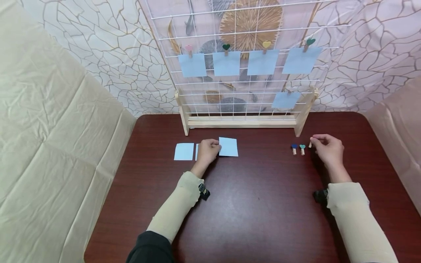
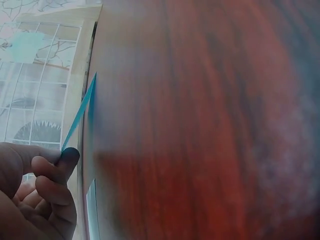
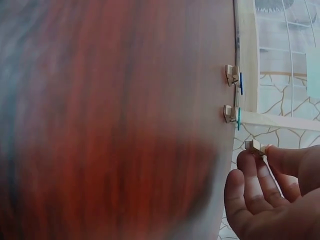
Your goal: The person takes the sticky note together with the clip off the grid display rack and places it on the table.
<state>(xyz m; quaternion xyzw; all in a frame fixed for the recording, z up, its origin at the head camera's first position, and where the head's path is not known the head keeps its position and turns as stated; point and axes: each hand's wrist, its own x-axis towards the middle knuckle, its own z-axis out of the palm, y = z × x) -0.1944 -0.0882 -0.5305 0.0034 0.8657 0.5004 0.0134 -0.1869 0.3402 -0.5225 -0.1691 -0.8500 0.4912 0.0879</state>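
Observation:
My left hand point(image 1: 208, 150) pinches the left edge of a light blue square of paper point(image 1: 228, 147); in the left wrist view the paper point(image 2: 80, 112) appears edge-on between thumb and finger. Beside that hand lies another blue paper point(image 1: 184, 151), and a further one point(image 1: 196, 151) is mostly hidden behind the hand. At the right, my right hand point(image 1: 329, 149) pinches a small wooden clothespin point(image 3: 255, 146) between thumb and fingertips, its top covered by the fingers. Left of it lie two clothespins, one with a dark blue heart point(image 1: 294, 149) and one with a teal heart point(image 1: 302, 149).
A white wire grid point(image 1: 230, 80) on a wooden stand point(image 1: 241, 124) rises at the table's back. Along it hang several blue papers point(image 1: 226, 64) under heart clothespins point(image 1: 266, 44), with one lower paper point(image 1: 286, 100) at the right. Fabric walls flank the dark red table point(image 1: 256, 212).

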